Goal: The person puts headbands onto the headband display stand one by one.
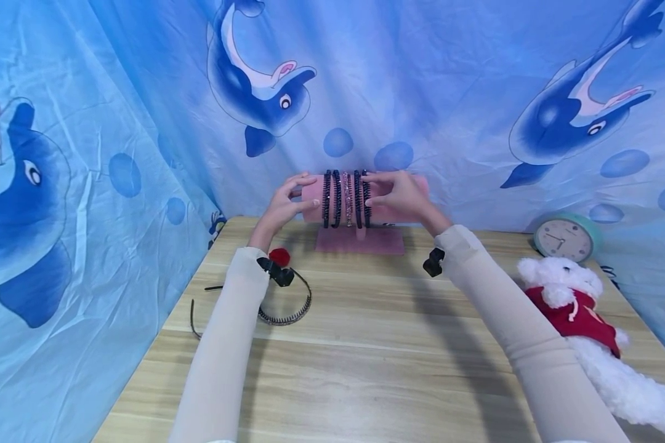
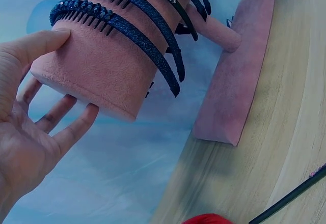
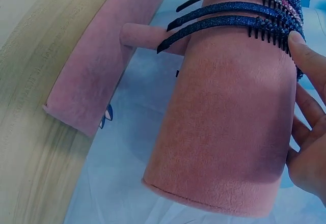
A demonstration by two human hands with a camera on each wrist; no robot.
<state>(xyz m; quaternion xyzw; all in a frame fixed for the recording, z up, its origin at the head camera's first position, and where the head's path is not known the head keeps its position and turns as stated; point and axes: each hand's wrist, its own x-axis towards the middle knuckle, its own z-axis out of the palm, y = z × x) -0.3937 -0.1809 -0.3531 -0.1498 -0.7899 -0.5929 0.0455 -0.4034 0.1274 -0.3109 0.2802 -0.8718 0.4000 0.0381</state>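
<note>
A pink plush headband stand [image 1: 392, 214] stands near the table's back edge, its thick horizontal roll carried by a short post on a flat base [image 2: 234, 81]. Several headbands cross the middle of the roll: dark blue glittery ones [image 2: 153, 48] on both sides and one with pink and silver stones [image 1: 348, 200] between them. My left hand [image 1: 284, 202] grips the roll's left end, thumb on its surface and fingers round the end. With my right hand [image 1: 403, 194] I hold the rightmost dark blue headband [image 3: 219, 25], thumb at its comb teeth and the other fingers partly hidden behind.
On the left of the table lie a toothed headband [image 1: 288, 321], another thin dark band [image 1: 193, 320] and a red pompom [image 1: 279, 256]. At the right are a mint-green clock [image 1: 564, 239] and a white plush toy in a red top [image 1: 568, 314]. A dolphin-print curtain [image 1: 421, 80] hangs behind.
</note>
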